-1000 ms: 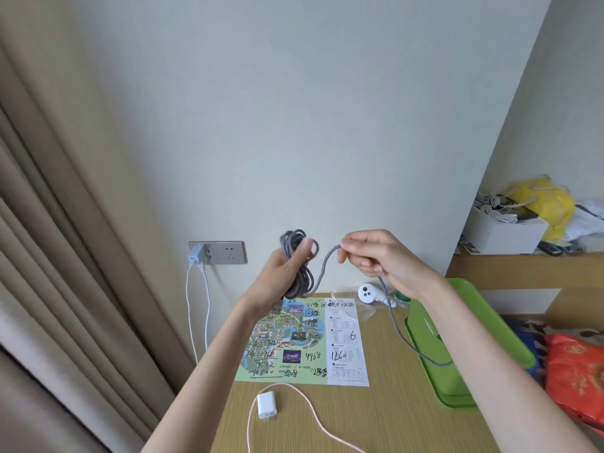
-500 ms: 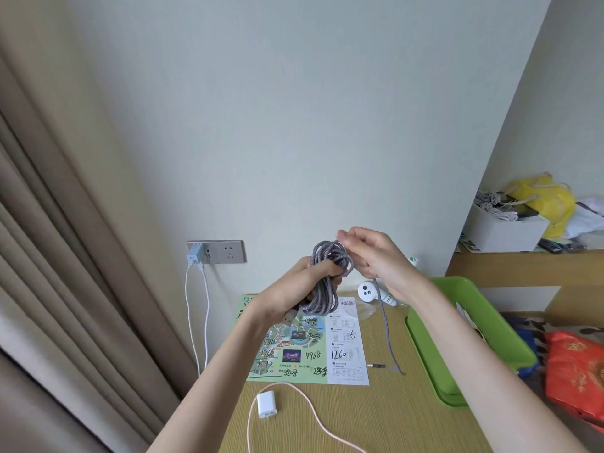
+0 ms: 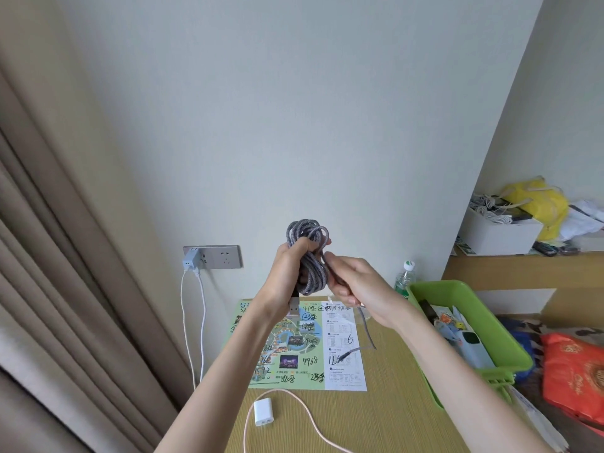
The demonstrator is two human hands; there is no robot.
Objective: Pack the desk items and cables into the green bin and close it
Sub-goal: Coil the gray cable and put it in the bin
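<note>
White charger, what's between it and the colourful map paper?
The pink cable curves between the white charger and the map paper, shown in the head view.

Above a wooden desk (image 3: pixel 392 416), a person's left hand (image 3: pixel 287 273) grips a coiled grey braided cable (image 3: pixel 310 231) while the right hand (image 3: pixel 358 287) pinches its loose tail — the end trailing onto a map leaflet (image 3: pixel 294 349) — beside an open green bin (image 3: pixel 438 284) holding small items.

Both forearms show bare and slim along their whole visible length. The left grip (image 3: pixel 287 273) and right grip (image 3: pixel 356 286) are plain bare hands.
</note>
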